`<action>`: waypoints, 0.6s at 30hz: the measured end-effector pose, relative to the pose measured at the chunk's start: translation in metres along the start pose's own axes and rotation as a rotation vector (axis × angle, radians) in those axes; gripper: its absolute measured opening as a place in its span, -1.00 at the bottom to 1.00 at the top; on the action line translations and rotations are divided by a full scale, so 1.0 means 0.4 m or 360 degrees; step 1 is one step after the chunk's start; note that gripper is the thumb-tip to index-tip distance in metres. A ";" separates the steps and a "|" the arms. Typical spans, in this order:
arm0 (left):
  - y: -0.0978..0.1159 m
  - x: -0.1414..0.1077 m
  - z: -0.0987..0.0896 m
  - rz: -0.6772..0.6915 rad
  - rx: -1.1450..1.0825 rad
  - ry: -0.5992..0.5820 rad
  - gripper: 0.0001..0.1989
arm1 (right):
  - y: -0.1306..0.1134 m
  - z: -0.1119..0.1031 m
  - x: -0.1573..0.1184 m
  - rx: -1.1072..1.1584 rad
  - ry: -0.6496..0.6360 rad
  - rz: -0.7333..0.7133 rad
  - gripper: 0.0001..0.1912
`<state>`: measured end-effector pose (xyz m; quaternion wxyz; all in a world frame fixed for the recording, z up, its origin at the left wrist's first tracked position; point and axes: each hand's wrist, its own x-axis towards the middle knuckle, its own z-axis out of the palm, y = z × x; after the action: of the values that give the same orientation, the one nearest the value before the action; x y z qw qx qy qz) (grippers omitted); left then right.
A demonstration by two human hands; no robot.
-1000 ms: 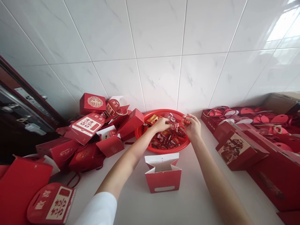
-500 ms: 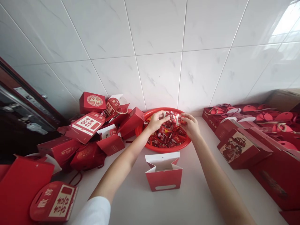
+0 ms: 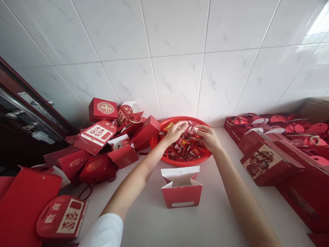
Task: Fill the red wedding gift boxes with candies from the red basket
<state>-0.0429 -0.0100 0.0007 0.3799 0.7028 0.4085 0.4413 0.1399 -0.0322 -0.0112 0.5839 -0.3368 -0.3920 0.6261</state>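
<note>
A round red basket [image 3: 205, 158] holds many small red wrapped packets [image 3: 183, 148]. My left hand [image 3: 177, 131] is over the left part of the basket, its fingers drawn together; what they hold, if anything, is hidden. My right hand [image 3: 208, 137] is over the right part, fingers bent around the edge of a red and white packet [image 3: 191, 129] between the hands. In front of the basket, an open red paper box [image 3: 182, 195] with a white inside stands upright on the white table [image 3: 144, 219].
Red gift boxes [image 3: 96, 135] lie piled on the left, near a dark door frame with a metal lock [image 3: 43, 137]. More red boxes [image 3: 272, 161] with string handles fill the right side. A tiled wall [image 3: 177, 82] rises behind the basket.
The view has shifted slightly. My left fingers have moved over the packet's left side, and the packet sits a little lower between my hands.
</note>
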 end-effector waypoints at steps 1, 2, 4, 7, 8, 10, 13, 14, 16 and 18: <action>0.005 -0.003 -0.008 -0.0071 0.0000 -0.0016 -0.67 | 0.000 -0.001 0.002 0.0034 0.0043 -0.0028 -0.67; 0.010 -0.007 -0.019 -0.0137 0.0067 -0.0061 -0.66 | -0.001 -0.002 0.003 0.0066 0.0080 -0.0042 -0.68; 0.016 -0.024 -0.046 -0.0232 0.0438 -0.0247 -0.65 | -0.004 -0.002 0.006 0.0118 0.0121 -0.0034 -0.69; 0.020 -0.062 -0.085 -0.0321 0.1086 -0.0618 -0.68 | -0.010 0.000 0.006 0.0163 0.0129 0.0009 -0.71; 0.020 -0.075 -0.093 -0.0368 0.1161 -0.0765 -0.70 | -0.011 0.001 0.006 0.0174 0.0131 0.0022 -0.71; 0.020 -0.096 -0.099 -0.0440 0.1152 -0.1004 -0.75 | -0.013 0.004 0.005 0.0187 0.0135 0.0042 -0.72; 0.025 -0.108 -0.082 -0.0453 0.1101 -0.1115 -0.85 | -0.013 0.006 0.003 0.0178 0.0145 0.0056 -0.72; 0.029 -0.107 -0.072 -0.0443 0.1106 -0.1111 -0.87 | -0.013 0.006 0.002 0.0169 0.0151 0.0056 -0.72; 0.037 -0.099 -0.048 -0.0442 0.1176 -0.1168 -0.85 | -0.012 0.006 0.002 0.0151 0.0159 0.0047 -0.72; 0.045 -0.089 -0.025 -0.0443 0.1319 -0.1301 -0.78 | -0.011 0.005 0.002 0.0137 0.0157 0.0039 -0.71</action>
<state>-0.0580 -0.0475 0.0089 0.2548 0.8453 0.4554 -0.1150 0.1400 -0.0315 -0.0062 0.6087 -0.3465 -0.3315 0.6320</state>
